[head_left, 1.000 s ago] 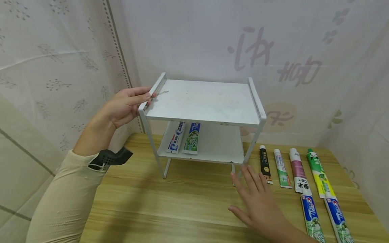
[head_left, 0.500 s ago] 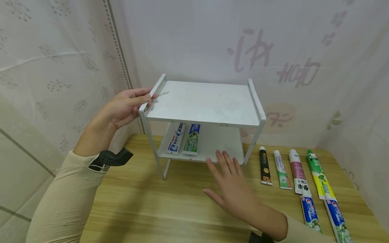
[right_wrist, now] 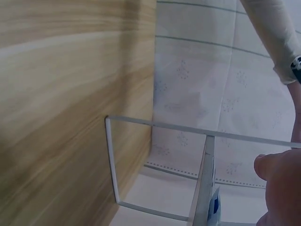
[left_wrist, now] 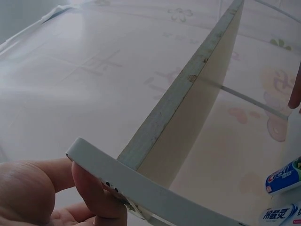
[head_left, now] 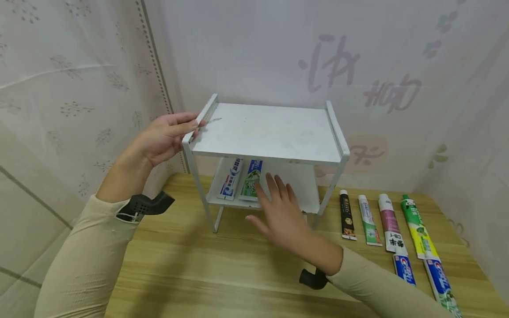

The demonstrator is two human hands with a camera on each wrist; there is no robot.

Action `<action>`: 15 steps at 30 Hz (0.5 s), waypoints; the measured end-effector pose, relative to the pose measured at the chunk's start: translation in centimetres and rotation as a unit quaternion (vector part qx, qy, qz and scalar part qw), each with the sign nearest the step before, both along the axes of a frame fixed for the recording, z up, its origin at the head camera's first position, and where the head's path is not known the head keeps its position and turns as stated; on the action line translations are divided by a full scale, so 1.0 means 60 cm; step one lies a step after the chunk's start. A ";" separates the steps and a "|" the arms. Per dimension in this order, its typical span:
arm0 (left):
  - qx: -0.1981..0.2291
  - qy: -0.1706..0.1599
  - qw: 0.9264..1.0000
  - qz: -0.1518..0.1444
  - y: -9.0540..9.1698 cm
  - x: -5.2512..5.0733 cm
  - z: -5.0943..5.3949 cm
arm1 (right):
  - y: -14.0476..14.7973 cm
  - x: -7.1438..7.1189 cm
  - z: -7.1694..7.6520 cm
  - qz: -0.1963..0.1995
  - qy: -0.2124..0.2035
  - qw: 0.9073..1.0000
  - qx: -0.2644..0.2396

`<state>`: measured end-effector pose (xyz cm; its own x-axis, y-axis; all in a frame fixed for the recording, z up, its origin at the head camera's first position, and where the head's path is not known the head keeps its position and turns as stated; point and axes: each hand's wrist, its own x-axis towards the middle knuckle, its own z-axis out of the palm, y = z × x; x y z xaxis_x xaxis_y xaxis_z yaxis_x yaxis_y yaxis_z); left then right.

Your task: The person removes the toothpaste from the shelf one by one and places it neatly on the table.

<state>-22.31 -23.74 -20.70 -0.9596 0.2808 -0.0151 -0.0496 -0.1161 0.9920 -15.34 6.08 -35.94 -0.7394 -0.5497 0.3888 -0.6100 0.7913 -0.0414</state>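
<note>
My left hand pinches the left side rail of a white two-tier shelf rack; in the left wrist view, thumb and fingers close round that rail. On the lower tier lie two toothpaste tubes side by side: a white-and-blue tube at the left and a blue-and-green Crest tube to its right. My right hand, its fingers spread, reaches over the lower tier's front edge. The index fingertip overlaps the Crest tube's right edge; whether it touches, I cannot tell.
Right of the rack on the wooden table lie a black tube, a white-and-green tube, a maroon-and-white tube and a green-and-yellow tube. Two more Crest tubes, one at the far right, lie nearer. Patterned curtains hang behind.
My right hand has moved left and up, from beside the rack's right front leg to the lower tier by the Crest tube. The left hand keeps its hold on the rail.
</note>
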 end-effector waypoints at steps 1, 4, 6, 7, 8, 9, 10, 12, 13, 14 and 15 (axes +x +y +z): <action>-0.002 0.000 1.000 0.000 0.001 0.000 0.000 | -0.005 -0.005 0.002 -0.003 -0.010 1.000 0.002; -0.004 -0.001 1.000 0.001 0.002 0.000 0.000 | -0.020 -0.021 0.005 -0.013 -0.020 1.000 0.002; -0.002 -0.001 1.000 0.000 0.002 0.000 0.000 | -0.029 -0.034 0.005 -0.017 -0.014 1.000 -0.003; -0.002 -0.001 1.000 -0.001 0.002 0.000 0.000 | -0.034 -0.040 0.004 -0.019 -0.007 1.000 -0.006; -0.001 -0.001 1.000 -0.001 0.002 0.000 0.000 | -0.038 -0.045 0.003 -0.020 -0.001 1.000 -0.012; -0.002 0.000 1.000 -0.001 0.002 0.000 0.000 | -0.042 -0.050 0.001 -0.022 0.003 1.000 -0.016; -0.002 0.001 1.000 -0.001 0.002 0.000 0.000 | -0.046 -0.055 -0.001 -0.022 0.002 0.999 -0.023; -0.001 0.002 1.000 -0.002 0.002 -0.001 0.000 | -0.053 -0.064 -0.004 -0.022 -0.007 0.999 -0.032; -0.002 0.003 1.000 -0.002 0.002 -0.001 -0.001 | -0.056 -0.068 -0.006 -0.024 -0.014 0.999 -0.035; -0.002 0.003 1.000 -0.002 0.001 -0.001 -0.001 | -0.059 -0.071 -0.008 -0.025 -0.023 0.999 -0.036; -0.002 0.004 1.000 -0.002 0.001 -0.001 -0.001 | -0.062 -0.075 -0.009 -0.027 -0.034 0.998 -0.039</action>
